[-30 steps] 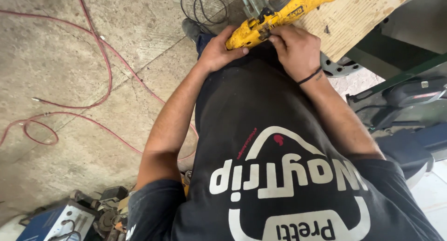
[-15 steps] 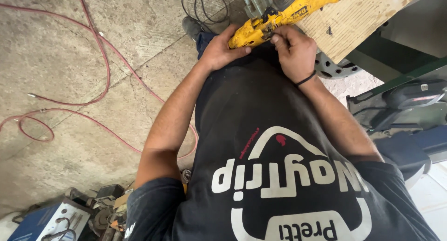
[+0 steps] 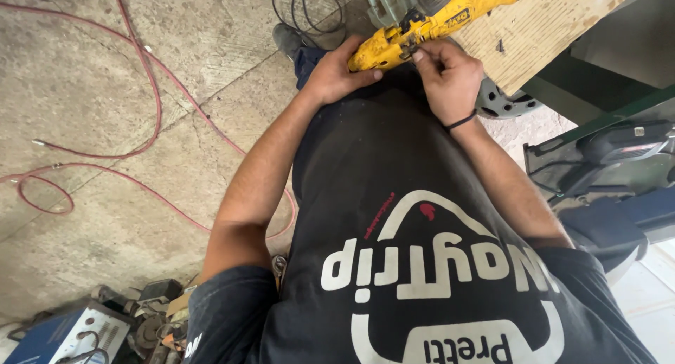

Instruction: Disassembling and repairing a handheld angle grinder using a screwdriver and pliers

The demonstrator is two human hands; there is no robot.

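A worn yellow power tool [image 3: 429, 23] lies across the edge of a wooden board [image 3: 548, 26] at the top of the head view. My left hand [image 3: 337, 72] wraps around the tool's near end from below. My right hand [image 3: 446, 75], with a black band on the wrist, pinches a small dark part on the tool's underside with its fingertips. Both forearms reach out over my dark printed shirt.
A red hose [image 3: 140, 111] snakes over the concrete floor at left, and a black cable coil [image 3: 309, 12] lies near my shoe. A blue machine [image 3: 63, 339] and metal parts sit at bottom left. Green metal framing [image 3: 605, 104] and dark equipment [image 3: 619, 160] stand at right.
The view has shifted slightly. My right hand's fingers have moved in on the tool's underside; my left hand keeps its grip.
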